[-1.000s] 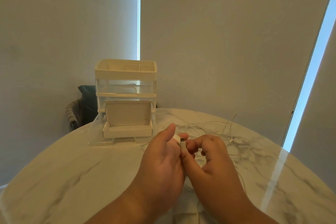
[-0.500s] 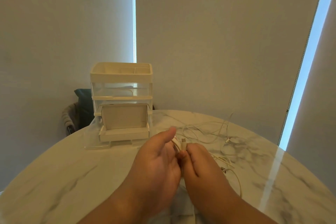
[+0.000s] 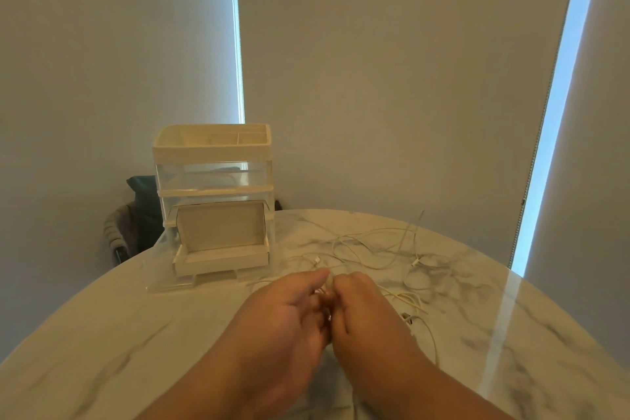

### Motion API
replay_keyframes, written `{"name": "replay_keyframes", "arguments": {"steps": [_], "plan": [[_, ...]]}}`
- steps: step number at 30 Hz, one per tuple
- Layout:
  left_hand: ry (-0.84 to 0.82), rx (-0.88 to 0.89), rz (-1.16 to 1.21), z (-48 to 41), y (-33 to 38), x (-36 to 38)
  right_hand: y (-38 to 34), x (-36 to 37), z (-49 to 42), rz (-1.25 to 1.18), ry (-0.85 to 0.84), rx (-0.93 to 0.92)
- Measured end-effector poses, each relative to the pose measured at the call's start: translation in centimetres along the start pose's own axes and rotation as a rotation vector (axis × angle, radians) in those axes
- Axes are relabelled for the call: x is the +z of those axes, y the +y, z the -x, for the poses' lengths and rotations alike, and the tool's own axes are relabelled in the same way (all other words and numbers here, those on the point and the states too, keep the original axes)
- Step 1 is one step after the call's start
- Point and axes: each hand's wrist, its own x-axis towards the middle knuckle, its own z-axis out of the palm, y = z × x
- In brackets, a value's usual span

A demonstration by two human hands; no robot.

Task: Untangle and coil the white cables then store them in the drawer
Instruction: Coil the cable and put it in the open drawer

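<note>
The left hand (image 3: 286, 310) and right hand (image 3: 364, 310) meet over the counter (image 3: 102, 334), fingers curled inward and pinching a strand of the white cables (image 3: 375, 245). The tangle sprawls toward one o'clock. Untangling looks barely begun. Next, that strand needs drawing free, then coiling for the open drawer (image 3: 221, 259) at eleven o'clock.

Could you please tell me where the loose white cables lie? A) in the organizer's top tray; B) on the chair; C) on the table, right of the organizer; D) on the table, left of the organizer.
C: the white cables sprawl across the marble table to the right of the drawer organizer.
</note>
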Motion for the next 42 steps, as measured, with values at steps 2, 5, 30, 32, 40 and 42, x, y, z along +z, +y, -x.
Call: {"name": "replay_keyframes", "arguments": {"steps": [2, 5, 30, 32, 40, 42], "plan": [[0.005, 0.023, -0.02, 0.8, 0.9, 0.4, 0.8, -0.3, -0.4, -0.026, 0.05, 0.06], [0.176, 0.299, -0.386, 1.2, 2.5, -0.1, 1.4, -1.7, -0.7, -0.097, 0.059, 0.118], [0.255, 0.443, -0.875, -2.1, -1.3, -2.2, 0.0, 0.0, 0.1, -0.922, 0.17, 0.491], [0.251, 0.425, -0.819, -2.0, -1.5, -2.2, 0.1, -0.1, 0.1, -0.882, 0.163, 0.482], [0.278, 0.472, -0.865, -2.1, -1.2, -2.5, 0.0, -1.0, 0.4, -0.69, -0.023, 0.312], [0.279, 0.462, -0.838, -2.3, -1.1, -2.8, 0.2, -1.1, 0.4, -0.688, -0.078, 0.29]]}}
